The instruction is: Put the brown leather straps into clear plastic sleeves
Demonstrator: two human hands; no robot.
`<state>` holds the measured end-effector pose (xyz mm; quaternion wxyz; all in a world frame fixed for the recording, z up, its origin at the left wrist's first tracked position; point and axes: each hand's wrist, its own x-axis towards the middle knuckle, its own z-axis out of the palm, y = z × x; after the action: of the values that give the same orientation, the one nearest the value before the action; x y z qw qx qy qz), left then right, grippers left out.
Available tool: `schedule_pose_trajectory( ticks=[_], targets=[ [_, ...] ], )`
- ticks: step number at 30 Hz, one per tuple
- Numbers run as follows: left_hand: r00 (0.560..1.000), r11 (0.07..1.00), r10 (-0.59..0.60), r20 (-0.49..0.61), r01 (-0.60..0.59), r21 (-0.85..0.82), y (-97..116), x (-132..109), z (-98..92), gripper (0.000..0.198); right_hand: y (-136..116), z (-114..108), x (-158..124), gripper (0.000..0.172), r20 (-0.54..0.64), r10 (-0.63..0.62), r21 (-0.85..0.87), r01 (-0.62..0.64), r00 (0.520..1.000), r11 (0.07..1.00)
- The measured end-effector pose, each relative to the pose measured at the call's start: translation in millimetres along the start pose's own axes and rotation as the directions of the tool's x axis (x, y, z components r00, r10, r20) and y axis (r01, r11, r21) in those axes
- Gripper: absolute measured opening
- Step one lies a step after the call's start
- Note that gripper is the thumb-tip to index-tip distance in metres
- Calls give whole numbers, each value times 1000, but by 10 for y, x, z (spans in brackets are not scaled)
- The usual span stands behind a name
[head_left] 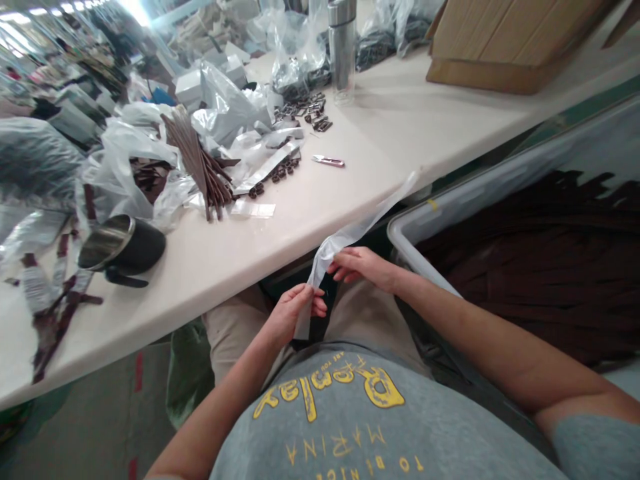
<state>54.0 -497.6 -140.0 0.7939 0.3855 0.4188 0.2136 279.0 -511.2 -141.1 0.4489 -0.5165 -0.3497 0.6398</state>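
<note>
A long strip of thin, whitish, see-through plastic (357,230) runs from my lap up over the table's front edge. My left hand (295,310) pinches it near its lower end, and a short tail hangs below the fingers. My right hand (365,265) is beside the crumpled part of the strip. Its fingers are loosely bent and a little apart, with the tips at the strip's edge; whether they press on it is hard to see. Both hands are above my lap, just off the table.
On the table (250,267) are a dark pot (135,250), brown straps (197,160), small buckles (285,170), thread snips (329,161), a clear bottle (343,60) and plastic bags (225,97). A cardboard box (490,47) stands behind. At right, a grey bin (407,233) holds dark brown strips.
</note>
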Motion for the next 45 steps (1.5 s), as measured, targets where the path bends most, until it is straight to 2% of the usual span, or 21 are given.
schedule_pose_trajectory(
  ticks=[2,7,12,18,26,29,32,34,36,40,43,45],
  targets=[
    [1000,1000,4,15,-4,-8,-33,-16,35,43,67,123,-38,45,105,50,-16,-48,993,999],
    [999,999,-26,38,25,26,-77,-58,85,43,60,238,-108,32,109,-11,-1,11,994,1000],
    [999,995,-13,30,10,103,-105,-61,90,44,-38,266,-166,28,153,4,58,-13,988,998],
    [997,998,-43,63,40,47,-150,-45,74,43,-50,268,-180,26,180,-28,11,26,983,1000],
    [992,996,-71,102,65,67,-216,-50,82,48,80,311,-120,22,89,-25,28,22,996,999],
    [998,991,34,52,-40,131,-201,7,101,50,79,335,-145,18,31,-127,-128,130,991,983],
    [981,956,193,-16,-184,228,-155,89,148,44,57,347,-184,22,12,-260,-411,242,965,879],
    [972,938,232,-26,-217,269,-118,130,176,35,49,338,-189,24,30,-303,-518,274,953,810],
    [982,941,188,-5,-179,287,-90,145,187,31,54,307,-164,27,16,-319,-523,280,948,805],
    [998,952,7,65,-26,304,-95,101,161,32,90,191,-46,31,-91,-266,-338,222,960,915],
    [985,966,-120,122,88,242,-124,37,120,42,117,109,32,33,-141,-214,-210,183,967,961],
    [972,975,-161,171,130,178,-136,2,90,49,126,78,59,34,-153,-200,-169,173,968,970]
  ],
)
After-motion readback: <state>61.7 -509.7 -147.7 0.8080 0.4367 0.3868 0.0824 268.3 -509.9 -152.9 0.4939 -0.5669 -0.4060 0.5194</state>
